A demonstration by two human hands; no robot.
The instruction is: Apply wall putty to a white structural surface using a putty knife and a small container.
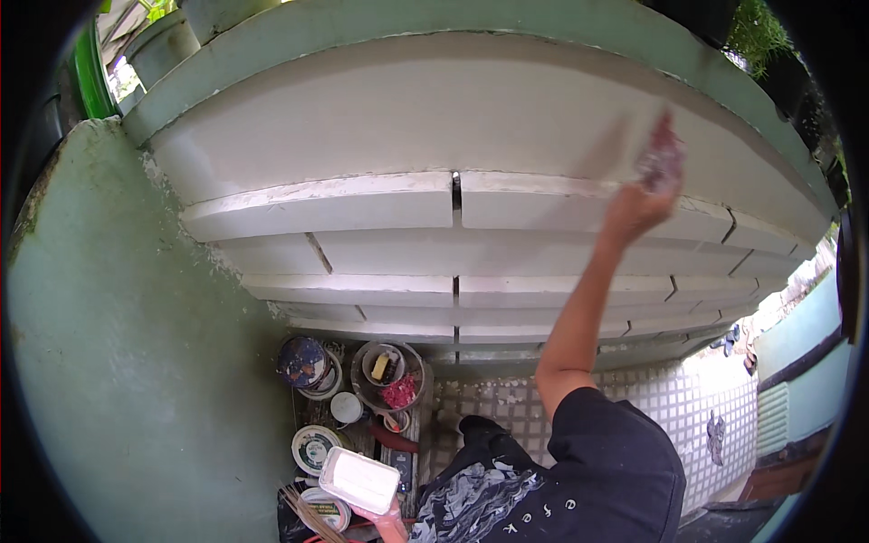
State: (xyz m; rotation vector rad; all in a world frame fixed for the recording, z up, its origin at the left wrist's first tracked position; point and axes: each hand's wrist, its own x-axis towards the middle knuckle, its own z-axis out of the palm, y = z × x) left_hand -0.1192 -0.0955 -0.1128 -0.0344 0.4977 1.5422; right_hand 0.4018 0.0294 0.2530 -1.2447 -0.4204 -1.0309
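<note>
My left hand (391, 523) is at the bottom, partly hidden, with its fingers around the underside of a white rectangular tub (359, 480). Whitish material fills the tub. Raised at the upper right, my right hand (648, 204) is near the pale wall (380, 118). It is smeared by motion; a crumpled-looking, reddish and white thing (663, 156) extends up from it, its kind unclear. A shadow falls on the wall beside it. Whether the hand touches the wall cannot be told.
White ledges (317, 210) with dark gaps cross the wall. A green side wall (136, 344) stands left. Below are a blue-stained bucket (303, 360), a basin (418, 357) with a pink rag (398, 391), a lidded tub (316, 449) and thin sticks (312, 516). Patterned floor tiles (665, 407) lie right.
</note>
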